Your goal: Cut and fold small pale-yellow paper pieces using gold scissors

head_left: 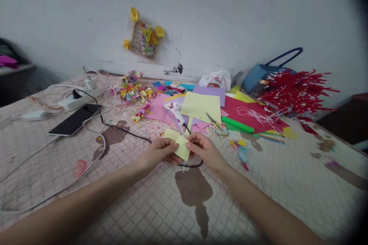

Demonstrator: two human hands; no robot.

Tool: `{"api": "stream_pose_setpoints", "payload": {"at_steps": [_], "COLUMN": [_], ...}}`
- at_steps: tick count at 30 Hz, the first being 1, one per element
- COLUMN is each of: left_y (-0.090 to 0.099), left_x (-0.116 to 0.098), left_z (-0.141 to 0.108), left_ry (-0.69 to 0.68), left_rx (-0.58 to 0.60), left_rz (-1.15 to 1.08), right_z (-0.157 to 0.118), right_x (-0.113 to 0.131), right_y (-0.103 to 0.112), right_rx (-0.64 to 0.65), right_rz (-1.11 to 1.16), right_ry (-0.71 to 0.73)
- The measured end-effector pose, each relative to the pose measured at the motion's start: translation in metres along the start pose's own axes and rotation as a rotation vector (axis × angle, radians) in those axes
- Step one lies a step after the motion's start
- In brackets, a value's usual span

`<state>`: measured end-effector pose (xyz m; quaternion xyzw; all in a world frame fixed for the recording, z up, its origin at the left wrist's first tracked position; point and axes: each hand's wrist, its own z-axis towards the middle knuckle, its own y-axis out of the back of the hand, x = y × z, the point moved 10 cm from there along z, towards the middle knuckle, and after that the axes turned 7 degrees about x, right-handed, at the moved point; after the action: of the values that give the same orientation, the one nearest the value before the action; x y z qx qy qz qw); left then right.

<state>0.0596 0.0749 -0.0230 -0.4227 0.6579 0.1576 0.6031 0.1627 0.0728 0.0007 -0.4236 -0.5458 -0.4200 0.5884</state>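
Note:
A small pale yellow paper [183, 149] with a fold in it is held up over the middle of the table. My left hand [161, 150] pinches it from the left, thumb on top and fingers beneath. On its right edge my right hand [205, 151] grips it between thumb and fingers. Just beyond lie a white glue gun [176, 114], a larger pale yellow sheet [201, 105] and gold-handled scissors [217, 127]. A black cord [132, 133] runs behind my hands.
Left are a phone [75, 120], a power strip [82, 98] and white cables. Paper scraps [136, 93] lie at the back. A green stick [238, 124], red sheet [244, 113], red pipe-cleaner bundle [296, 92] and blue bag [257, 78] are on the right.

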Motion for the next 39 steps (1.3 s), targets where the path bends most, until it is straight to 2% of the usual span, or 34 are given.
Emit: {"api": "stream_pose_setpoints", "payload": {"at_steps": [2,5,8,10,16,20,26,33,36,39], "left_y": [-0.003,0.002,0.009,0.010,0.013,0.015,0.021,0.034,0.029,0.021], "left_x": [0.005,0.005,0.002,0.001,-0.011,-0.014,-0.008,-0.025,-0.026,-0.033], "left_z": [0.001,0.002,0.003,0.005,0.005,0.005,0.007,0.010,0.011,0.011], "left_ry": [0.037,0.022,-0.025,-0.041,-0.135,-0.170,-0.128,-0.199,-0.162,-0.172], "left_rx": [0.036,0.002,-0.051,-0.046,-0.058,-0.061,-0.064,-0.082,-0.071,-0.055], "left_rz": [-0.041,-0.053,-0.033,-0.002,0.148,0.076,-0.117,-0.076,-0.034,0.088], "right_z": [0.000,-0.001,-0.001,-0.001,0.000,0.001,0.002,-0.001,-0.003,-0.004], "right_x": [0.000,0.000,-0.003,-0.005,-0.005,-0.004,0.006,0.021,0.024,0.024], "right_y": [0.006,0.011,0.001,-0.005,-0.002,-0.008,-0.003,0.008,0.008,0.003], "right_rx": [-0.054,-0.091,-0.001,0.054,0.034,0.089,0.046,-0.061,-0.098,-0.076], "right_rz": [0.031,0.084,0.096,0.060,-0.006,-0.010,-0.040,-0.316,-0.396,-0.381], "right_ry": [0.023,0.039,-0.002,-0.035,-0.040,-0.034,0.077,0.219,0.250,0.256]}}
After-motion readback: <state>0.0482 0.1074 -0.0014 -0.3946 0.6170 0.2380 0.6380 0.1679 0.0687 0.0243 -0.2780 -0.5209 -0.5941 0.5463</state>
